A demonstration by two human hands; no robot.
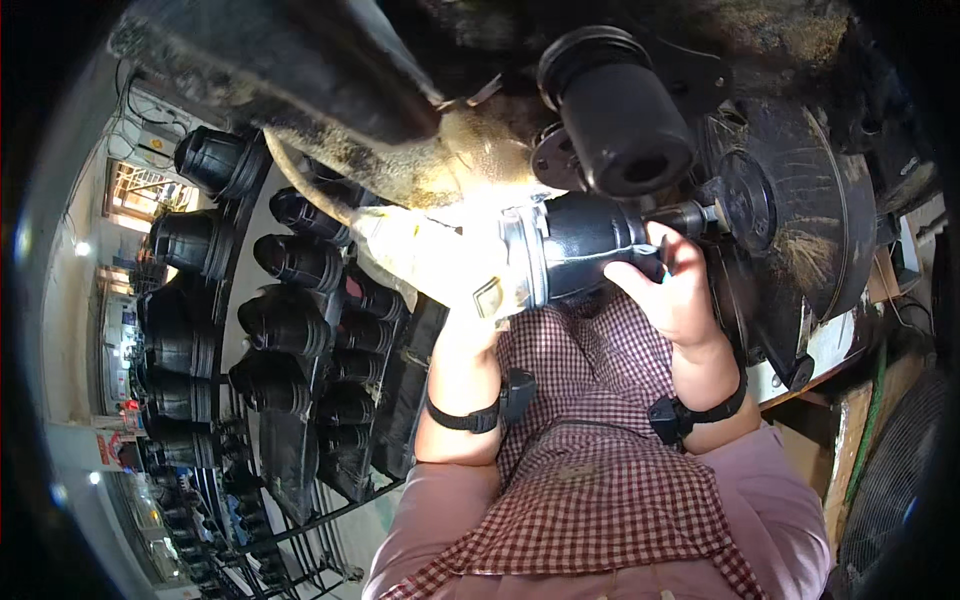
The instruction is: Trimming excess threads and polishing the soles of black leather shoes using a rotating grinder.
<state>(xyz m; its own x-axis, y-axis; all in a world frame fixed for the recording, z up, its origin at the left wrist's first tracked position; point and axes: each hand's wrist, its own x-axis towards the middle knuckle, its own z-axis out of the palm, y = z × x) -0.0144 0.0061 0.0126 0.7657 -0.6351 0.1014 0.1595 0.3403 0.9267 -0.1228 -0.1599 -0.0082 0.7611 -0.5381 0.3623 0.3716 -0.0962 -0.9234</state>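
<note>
The right hand (677, 292) should steady the black shoe (590, 245), pinching its right end; glare hides how the left hand (455, 258) closes its fingers.

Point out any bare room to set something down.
A small tabletop patch beyond the right forearm looks bare, bordered by dark machinery. Floor shows between the shoe rack and left sleeve. It's crowded on the rack and around the black shoe in the right hand.
</note>
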